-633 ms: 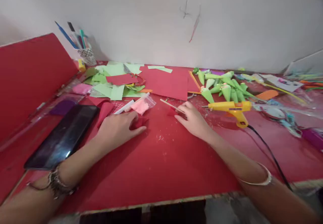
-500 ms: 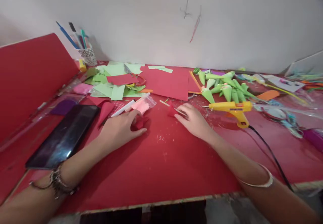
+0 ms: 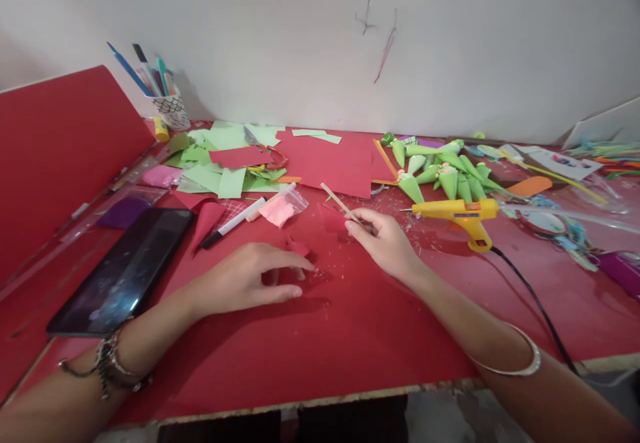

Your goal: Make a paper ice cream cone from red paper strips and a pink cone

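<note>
My right hand (image 3: 383,238) pinches a thin wooden stick (image 3: 336,198), its far end pointing up and to the left. Beside those fingertips a piece of red paper (image 3: 331,216) lies on the table. My left hand (image 3: 255,278) hovers over the red tabletop, fingers apart and holding nothing. Just past its fingers is a small folded red paper piece (image 3: 298,246). A white marker with a black cap (image 3: 235,222) and a small bag of pink material (image 3: 279,210) rest beyond this hand, near a rolled red paper cone (image 3: 207,223).
A yellow glue gun (image 3: 456,211) rests on the right, its black cord trailing forward. Several green paper cones (image 3: 449,176) are heaped behind it. On the left lie a phone (image 3: 125,270) and green paper scraps (image 3: 203,176); a pen cup (image 3: 171,111) stands behind.
My left hand has moved toward me and to the right, away from the red paper piece and marker, and opened. My right hand has tilted the stick more upright.
</note>
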The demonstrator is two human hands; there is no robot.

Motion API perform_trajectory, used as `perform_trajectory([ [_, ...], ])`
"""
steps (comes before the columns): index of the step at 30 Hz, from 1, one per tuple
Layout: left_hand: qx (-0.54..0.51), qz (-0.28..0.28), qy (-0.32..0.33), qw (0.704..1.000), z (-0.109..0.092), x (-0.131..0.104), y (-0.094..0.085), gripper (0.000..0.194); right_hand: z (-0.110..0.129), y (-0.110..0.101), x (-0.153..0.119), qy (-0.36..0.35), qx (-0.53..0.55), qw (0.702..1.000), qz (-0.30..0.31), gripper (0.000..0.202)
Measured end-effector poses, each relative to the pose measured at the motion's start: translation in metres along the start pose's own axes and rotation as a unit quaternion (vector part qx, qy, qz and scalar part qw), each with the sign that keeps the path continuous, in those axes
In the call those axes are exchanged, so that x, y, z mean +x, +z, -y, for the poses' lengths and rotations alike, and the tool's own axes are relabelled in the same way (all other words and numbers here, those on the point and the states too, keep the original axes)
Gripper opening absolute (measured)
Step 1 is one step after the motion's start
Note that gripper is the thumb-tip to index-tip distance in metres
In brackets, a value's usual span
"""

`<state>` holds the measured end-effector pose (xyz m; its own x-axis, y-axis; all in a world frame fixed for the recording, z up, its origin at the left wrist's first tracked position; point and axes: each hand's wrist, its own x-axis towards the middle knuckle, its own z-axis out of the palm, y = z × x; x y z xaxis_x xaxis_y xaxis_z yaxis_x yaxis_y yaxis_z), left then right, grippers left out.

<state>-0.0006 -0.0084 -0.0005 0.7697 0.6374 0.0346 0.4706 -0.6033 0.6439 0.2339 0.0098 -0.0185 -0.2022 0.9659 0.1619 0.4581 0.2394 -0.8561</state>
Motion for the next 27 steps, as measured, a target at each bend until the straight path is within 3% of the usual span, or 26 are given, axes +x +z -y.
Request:
perform_trajectory([
  [3, 0.004, -0.04, 0.021, 0.999, -0.001, 0.001, 0.001, 0.02, -0.001, 0.001, 0.0, -0.017, -0.006, 0.999, -0.027, 0.01],
  [7, -0.019, -0.175, -0.051, 0.983, 0.002, 0.003, 0.001, 0.018, 0.003, 0.002, -0.004, -0.063, -0.044, 0.995, -0.065, 0.006],
  [9, -0.065, -0.203, -0.077, 0.974, 0.003, 0.003, 0.001, 0.018, 0.006, 0.003, -0.008, -0.128, -0.108, 0.984, -0.065, 0.003],
  [13, -0.123, -0.19, -0.065, 0.972, 0.001, 0.002, 0.005, 0.021, 0.013, 0.005, -0.018, -0.289, -0.221, 0.931, 0.007, 0.008],
  [17, -0.097, -0.158, -0.019, 0.983, -0.004, 0.002, 0.009, 0.017, 0.017, 0.009, -0.025, -0.353, -0.266, 0.894, 0.07, 0.011],
  [19, -0.112, -0.137, 0.0, 0.984, -0.006, 0.003, 0.01, 0.008, 0.018, 0.01, -0.026, -0.349, -0.233, 0.903, 0.087, 0.02],
  [22, -0.163, -0.118, 0.009, 0.979, -0.007, 0.003, 0.008, 0.004, 0.017, 0.011, -0.026, -0.319, -0.14, 0.935, 0.063, 0.038],
  [24, -0.197, -0.122, 0.006, 0.973, -0.007, 0.003, 0.007, 0.004, 0.017, 0.011, -0.025, -0.322, -0.107, 0.939, 0.049, 0.027],
  [27, -0.248, -0.118, -0.024, 0.961, -0.008, 0.003, 0.008, 0.007, 0.019, 0.011, -0.025, -0.347, -0.135, 0.925, 0.076, 0.014],
])
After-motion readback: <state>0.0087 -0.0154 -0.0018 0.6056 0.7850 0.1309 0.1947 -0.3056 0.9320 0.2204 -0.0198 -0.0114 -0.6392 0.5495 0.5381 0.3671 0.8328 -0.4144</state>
